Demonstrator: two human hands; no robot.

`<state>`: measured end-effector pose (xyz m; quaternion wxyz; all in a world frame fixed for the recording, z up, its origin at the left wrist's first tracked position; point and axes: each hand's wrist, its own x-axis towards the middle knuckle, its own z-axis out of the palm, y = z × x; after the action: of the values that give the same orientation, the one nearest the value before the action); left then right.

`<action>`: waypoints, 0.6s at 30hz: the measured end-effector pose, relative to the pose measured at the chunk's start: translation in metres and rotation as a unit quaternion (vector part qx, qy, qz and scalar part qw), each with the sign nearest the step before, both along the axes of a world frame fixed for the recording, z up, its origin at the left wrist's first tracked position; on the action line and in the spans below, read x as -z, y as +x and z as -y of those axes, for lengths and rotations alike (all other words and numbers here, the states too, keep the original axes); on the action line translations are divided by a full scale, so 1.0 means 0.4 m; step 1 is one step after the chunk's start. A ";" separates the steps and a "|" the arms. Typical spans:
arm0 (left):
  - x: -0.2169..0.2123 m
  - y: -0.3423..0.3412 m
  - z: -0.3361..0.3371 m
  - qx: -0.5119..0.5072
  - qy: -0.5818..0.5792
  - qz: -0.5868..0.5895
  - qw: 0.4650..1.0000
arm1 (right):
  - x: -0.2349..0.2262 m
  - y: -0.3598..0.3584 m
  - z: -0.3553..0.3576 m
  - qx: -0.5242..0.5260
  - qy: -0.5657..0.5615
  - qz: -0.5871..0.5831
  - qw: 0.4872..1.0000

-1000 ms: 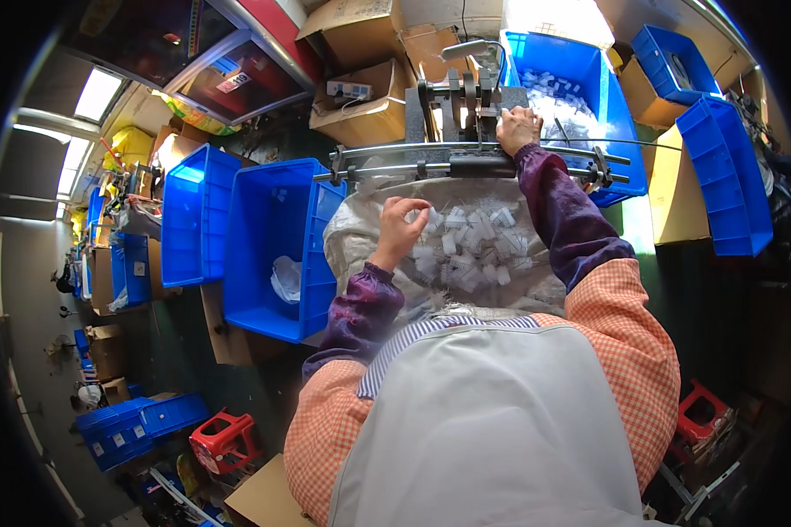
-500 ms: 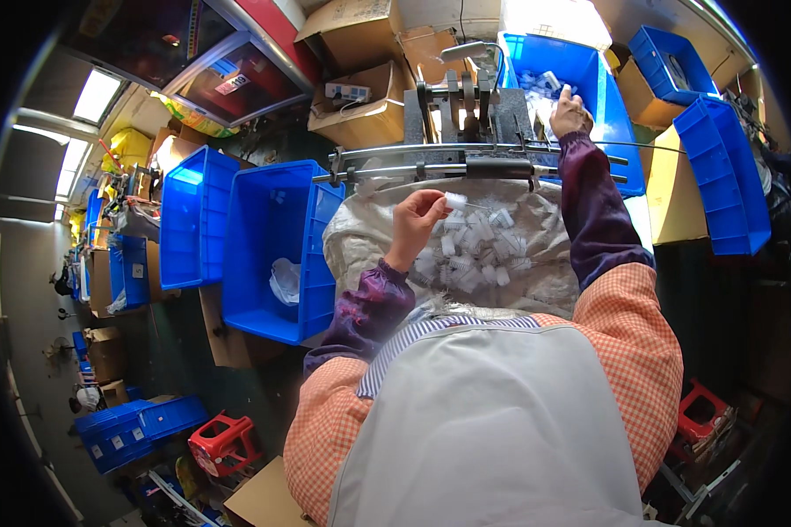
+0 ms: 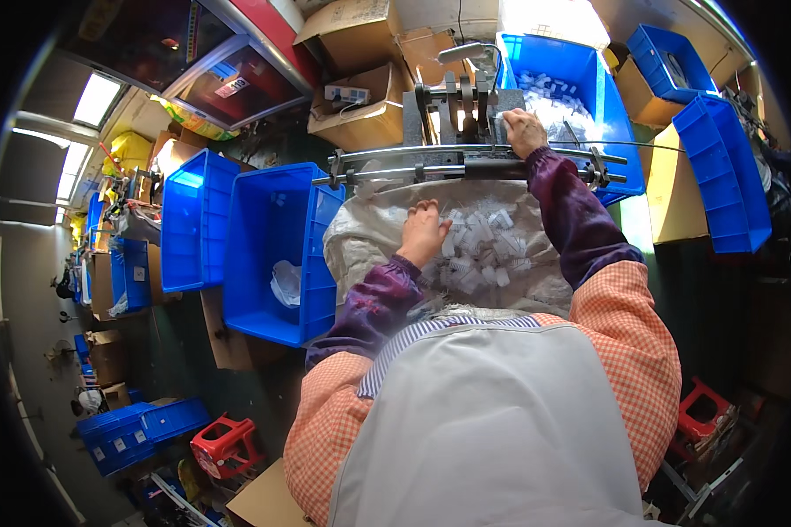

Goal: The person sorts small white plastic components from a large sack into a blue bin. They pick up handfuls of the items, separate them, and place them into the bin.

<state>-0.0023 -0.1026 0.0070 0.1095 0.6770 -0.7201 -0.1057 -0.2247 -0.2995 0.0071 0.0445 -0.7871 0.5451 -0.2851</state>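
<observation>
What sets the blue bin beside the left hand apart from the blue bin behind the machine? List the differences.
The blue bin beside the left hand is nearly bare, holding only a crumpled white bag; the blue bin behind the machine is heaped with small clear pieces. The first lies left of the sack where the left hand digs; the second lies beyond the right hand. Both are open blue plastic tubs.

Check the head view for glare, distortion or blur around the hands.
Head view: strong fisheye bending at the rim; daylight blows out above the far blue bin; left hand among the small clear plastic pieces and right hand at the metal machine read sharp.
</observation>
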 end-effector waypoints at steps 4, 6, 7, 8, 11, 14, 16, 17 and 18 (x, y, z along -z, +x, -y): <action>0.056 0.016 -0.013 0.022 0.015 0.025 0.999 | 0.009 0.032 0.039 0.032 0.020 -0.098 0.994; 0.074 0.030 0.001 0.026 0.019 0.023 0.999 | 0.013 0.039 0.044 0.035 0.031 -0.117 0.992; 0.075 0.032 0.006 0.028 0.021 0.022 0.999 | 0.017 0.039 0.048 0.036 0.029 -0.116 0.992; 0.076 0.033 0.004 0.028 0.018 0.021 0.999 | 0.020 0.038 0.051 0.036 0.027 -0.115 0.992; 0.077 0.034 0.001 0.026 0.015 0.013 0.999 | 0.027 0.039 0.063 0.020 0.043 -0.101 0.994; 0.071 0.028 -0.003 0.015 0.025 0.001 1.000 | 0.032 0.037 0.075 0.010 0.059 -0.082 0.995; 0.062 0.018 -0.003 0.000 0.025 0.001 1.000 | 0.032 0.037 0.078 0.023 0.073 -0.088 0.993; 0.072 0.020 -0.002 0.001 0.012 0.007 1.000 | 0.030 0.038 0.078 0.039 0.080 -0.101 0.991; 0.091 0.025 -0.002 0.002 -0.001 0.012 1.000 | 0.026 0.039 0.078 0.054 0.087 -0.114 0.988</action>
<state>0.0078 -0.1019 -0.0296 0.1015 0.6765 -0.7229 -0.0972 -0.2092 -0.3307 -0.0034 0.0344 -0.7768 0.6113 -0.1471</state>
